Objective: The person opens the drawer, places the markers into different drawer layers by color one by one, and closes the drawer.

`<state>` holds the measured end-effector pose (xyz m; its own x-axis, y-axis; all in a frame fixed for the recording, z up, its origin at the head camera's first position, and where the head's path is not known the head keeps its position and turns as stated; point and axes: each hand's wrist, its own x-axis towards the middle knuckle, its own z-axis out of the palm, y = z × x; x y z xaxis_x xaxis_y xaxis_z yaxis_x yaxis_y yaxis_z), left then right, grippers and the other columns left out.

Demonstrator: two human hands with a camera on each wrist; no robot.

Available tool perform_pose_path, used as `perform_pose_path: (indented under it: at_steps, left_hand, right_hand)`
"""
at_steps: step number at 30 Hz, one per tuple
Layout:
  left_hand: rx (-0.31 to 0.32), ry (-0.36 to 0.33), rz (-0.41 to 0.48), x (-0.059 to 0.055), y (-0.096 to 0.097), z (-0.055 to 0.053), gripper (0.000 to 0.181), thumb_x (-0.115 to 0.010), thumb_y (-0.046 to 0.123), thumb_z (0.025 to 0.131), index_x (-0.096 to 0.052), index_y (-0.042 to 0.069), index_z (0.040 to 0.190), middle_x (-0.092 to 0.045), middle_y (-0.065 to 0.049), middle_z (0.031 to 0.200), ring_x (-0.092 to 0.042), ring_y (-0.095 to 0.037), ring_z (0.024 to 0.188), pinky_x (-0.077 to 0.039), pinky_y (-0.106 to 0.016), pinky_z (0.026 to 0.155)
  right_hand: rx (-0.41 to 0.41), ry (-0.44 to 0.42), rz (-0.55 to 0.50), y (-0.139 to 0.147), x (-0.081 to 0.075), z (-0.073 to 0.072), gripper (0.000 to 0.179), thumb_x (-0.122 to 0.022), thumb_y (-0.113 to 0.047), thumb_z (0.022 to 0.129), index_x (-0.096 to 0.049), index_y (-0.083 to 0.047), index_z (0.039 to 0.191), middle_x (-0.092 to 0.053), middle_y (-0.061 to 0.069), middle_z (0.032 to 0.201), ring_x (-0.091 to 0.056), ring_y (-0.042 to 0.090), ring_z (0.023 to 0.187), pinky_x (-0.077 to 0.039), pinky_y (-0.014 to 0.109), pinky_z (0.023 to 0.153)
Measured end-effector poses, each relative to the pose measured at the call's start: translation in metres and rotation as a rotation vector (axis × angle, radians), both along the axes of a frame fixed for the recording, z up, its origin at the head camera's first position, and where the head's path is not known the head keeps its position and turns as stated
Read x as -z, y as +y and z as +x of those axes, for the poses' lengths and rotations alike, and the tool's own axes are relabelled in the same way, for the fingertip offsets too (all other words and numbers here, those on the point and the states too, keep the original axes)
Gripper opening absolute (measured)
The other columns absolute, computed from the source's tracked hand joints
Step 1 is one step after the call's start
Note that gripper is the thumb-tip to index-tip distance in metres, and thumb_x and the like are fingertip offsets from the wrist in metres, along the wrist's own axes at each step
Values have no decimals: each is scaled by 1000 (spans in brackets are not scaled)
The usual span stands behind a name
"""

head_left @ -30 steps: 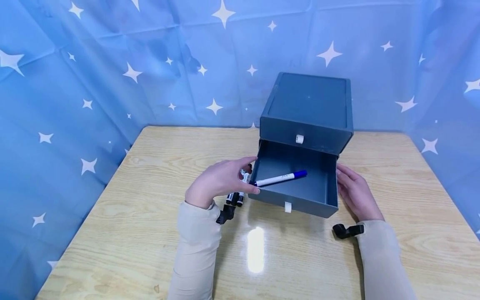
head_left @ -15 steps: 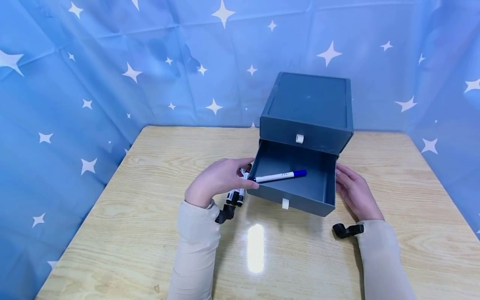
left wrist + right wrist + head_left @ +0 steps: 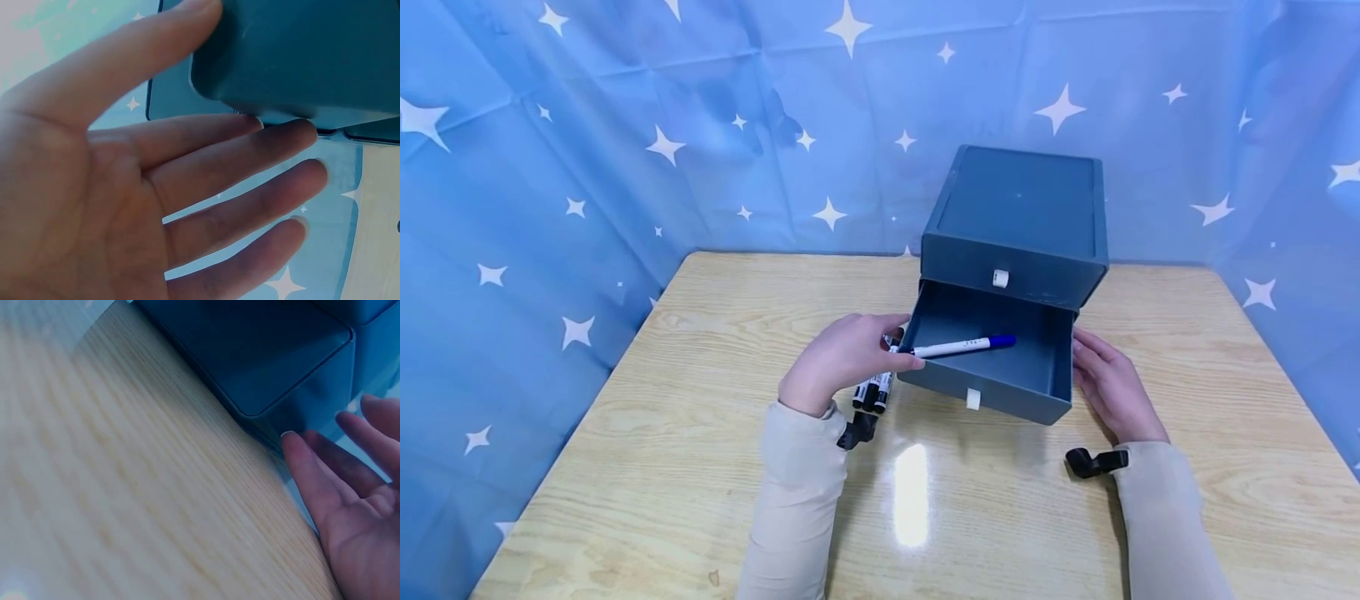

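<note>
A dark blue two-drawer cabinet (image 3: 1015, 204) stands at the back of the table with its lower drawer (image 3: 936, 383) pulled out. Inside lies a white marker (image 3: 955, 347) with a blue cap, slanting across the front left part. My left hand (image 3: 846, 358) holds the drawer's front left corner, thumb on the front and fingers along the side. In the left wrist view, the drawer (image 3: 300, 56) sits between thumb and index finger. On the right, my right hand (image 3: 1116, 392) rests its nearly straight fingers (image 3: 303, 462) at the drawer's right side.
Several black-and-white markers (image 3: 872, 393) lie on the wooden table (image 3: 700, 433) beside and partly behind the left hand. The upper drawer, with a white pull tab (image 3: 1000, 278), is closed. A blue star-patterned cloth (image 3: 820, 167) hangs close behind the table.
The lower drawer has slid slightly into the cabinet, its front moving back. My left hand has moved with it. The marker inside has shifted a little; the right hand has stayed put.
</note>
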<state>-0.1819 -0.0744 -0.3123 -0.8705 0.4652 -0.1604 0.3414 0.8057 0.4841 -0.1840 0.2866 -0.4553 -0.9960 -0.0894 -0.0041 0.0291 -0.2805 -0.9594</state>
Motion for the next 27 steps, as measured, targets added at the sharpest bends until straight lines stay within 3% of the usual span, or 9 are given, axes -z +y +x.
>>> perform_pose_path:
  at_steps: [6, 17, 23, 27]
  left_hand:
    - [-9, 20, 25, 3, 2, -3, 68, -59, 55, 77, -44, 20, 133, -60, 3, 108, -56, -8, 89, -43, -31, 80]
    - [-100, 37, 28, 9, 11, -8, 66, -57, 59, 76, -48, 20, 128, -61, 2, 108, -56, -11, 87, -45, -30, 75]
    - [-138, 75, 56, 13, 11, -9, 53, -58, 60, 74, -56, 18, 107, -60, 7, 89, -54, -8, 72, -44, -27, 63]
    - [-146, 111, 95, 14, 12, -11, 42, -58, 59, 75, -52, 19, 86, -54, 6, 72, -50, -12, 60, -40, -28, 54]
  right_hand:
    - [0, 5, -20, 1, 0, 1, 42, -43, -13, 95, -36, -3, 135, -52, 3, 121, -54, 9, 103, -46, 21, 78]
    - [-4, 6, 2, 2, 0, 2, 45, -42, -14, 95, -32, -1, 136, -47, 4, 126, -52, 10, 108, -44, 22, 84]
    - [-3, 2, -8, 0, -1, 1, 44, -42, -13, 95, -32, -1, 136, -48, 4, 125, -52, 10, 108, -43, 22, 84]
    - [-6, -3, -6, 0, -2, 1, 45, -43, -14, 95, -32, -2, 137, -46, 4, 127, -52, 10, 108, -43, 22, 85]
